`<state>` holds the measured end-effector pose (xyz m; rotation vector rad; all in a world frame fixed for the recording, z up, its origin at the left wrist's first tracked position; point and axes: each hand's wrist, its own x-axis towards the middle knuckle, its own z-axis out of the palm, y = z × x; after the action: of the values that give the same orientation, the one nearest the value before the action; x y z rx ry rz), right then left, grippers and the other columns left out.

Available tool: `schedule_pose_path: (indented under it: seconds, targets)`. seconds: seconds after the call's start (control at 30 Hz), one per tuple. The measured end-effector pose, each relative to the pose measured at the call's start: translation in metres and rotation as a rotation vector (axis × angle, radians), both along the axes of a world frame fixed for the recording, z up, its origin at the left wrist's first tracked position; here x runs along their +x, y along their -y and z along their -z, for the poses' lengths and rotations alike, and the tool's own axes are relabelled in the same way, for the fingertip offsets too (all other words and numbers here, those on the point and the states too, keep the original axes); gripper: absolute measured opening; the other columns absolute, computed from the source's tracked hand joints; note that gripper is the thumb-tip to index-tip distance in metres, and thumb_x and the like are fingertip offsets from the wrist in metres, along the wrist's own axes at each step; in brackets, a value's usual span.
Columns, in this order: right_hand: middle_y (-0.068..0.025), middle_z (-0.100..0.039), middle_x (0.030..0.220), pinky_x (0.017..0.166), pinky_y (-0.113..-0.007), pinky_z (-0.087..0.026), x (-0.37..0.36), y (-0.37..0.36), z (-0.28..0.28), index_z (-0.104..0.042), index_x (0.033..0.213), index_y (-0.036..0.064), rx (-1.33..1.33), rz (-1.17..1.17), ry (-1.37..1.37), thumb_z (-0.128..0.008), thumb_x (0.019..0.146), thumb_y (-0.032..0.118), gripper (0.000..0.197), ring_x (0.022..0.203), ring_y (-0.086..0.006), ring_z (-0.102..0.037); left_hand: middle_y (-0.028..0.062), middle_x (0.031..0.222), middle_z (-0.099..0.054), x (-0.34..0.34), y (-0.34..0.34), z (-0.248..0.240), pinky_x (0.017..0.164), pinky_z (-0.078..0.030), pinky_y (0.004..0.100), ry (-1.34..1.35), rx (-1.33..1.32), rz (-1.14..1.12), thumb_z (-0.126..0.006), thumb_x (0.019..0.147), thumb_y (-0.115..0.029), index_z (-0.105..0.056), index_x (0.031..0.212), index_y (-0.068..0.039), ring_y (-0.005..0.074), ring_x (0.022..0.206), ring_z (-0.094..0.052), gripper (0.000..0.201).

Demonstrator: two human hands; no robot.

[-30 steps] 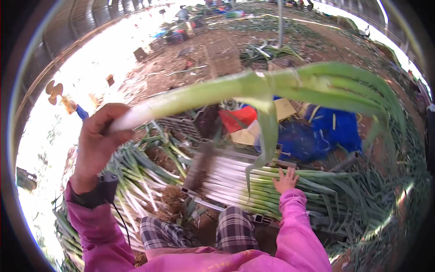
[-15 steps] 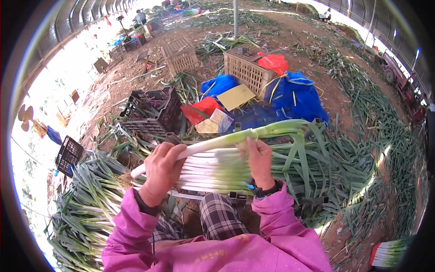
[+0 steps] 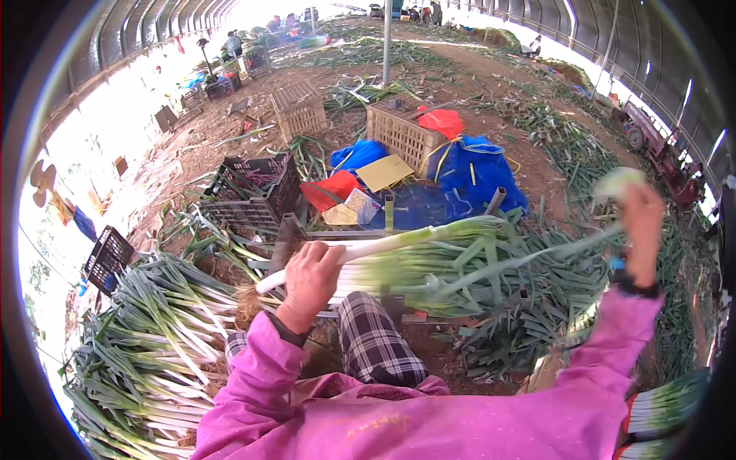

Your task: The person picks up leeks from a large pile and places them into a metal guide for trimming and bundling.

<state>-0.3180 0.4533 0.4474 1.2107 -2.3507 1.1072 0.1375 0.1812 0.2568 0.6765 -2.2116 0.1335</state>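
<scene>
My left hand is closed round the white stem of a long green onion, near its root end. The onion lies at a slant across a row of other green onions, its green end to the right. Far out to the right, my right hand is raised and smeared by motion. It grips a peeled green leaf, which trails back left toward the row; a pale blurred piece shows above the fingers. To the left lies a heap of untrimmed green onions with roots on.
Metal frame posts stick up beyond the row. A black crate, blue mesh bags and a tan crate stand ahead. Cut leaves cover the ground at right. Bundled green onions lie at lower right.
My right hand has swung from the onion's middle out to the far right, pulling a leaf off with it. My left hand and the onion have shifted slightly right; the view has tilted up.
</scene>
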Motion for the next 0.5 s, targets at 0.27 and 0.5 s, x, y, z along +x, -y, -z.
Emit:
schedule_pose_path:
  seconds: [0.27,0.5]
  targets:
    - [-0.0094,-0.063,0.114,0.088,-0.034,-0.050,0.132,0.056,0.062,-0.059,0.124,0.0118,0.020,-0.426,-0.181,-0.072,0.075,0.012,0.051,0.102,-0.0241,-0.062,0.0034,0.081,-0.054,0.024,-0.017,-0.017,0.065,-0.047,0.0380,0.013,-0.062,0.050,-0.070,0.070,-0.012,-0.064,0.097,-0.014,0.0240,0.077,-0.057,0.027]
    - [-0.0117,-0.064,0.089,0.076,-0.040,-0.050,0.167,0.138,0.154,-0.070,0.101,0.0071,0.367,-1.049,-0.224,-0.072,0.074,0.017,0.029,0.083,-0.0321,-0.062,0.0022,0.075,-0.050,0.039,-0.041,-0.033,0.060,-0.044,0.0362,0.075,-0.153,0.120,-0.061,0.073,-0.015,-0.065,0.094,-0.015,0.0213,0.071,-0.055,0.021]
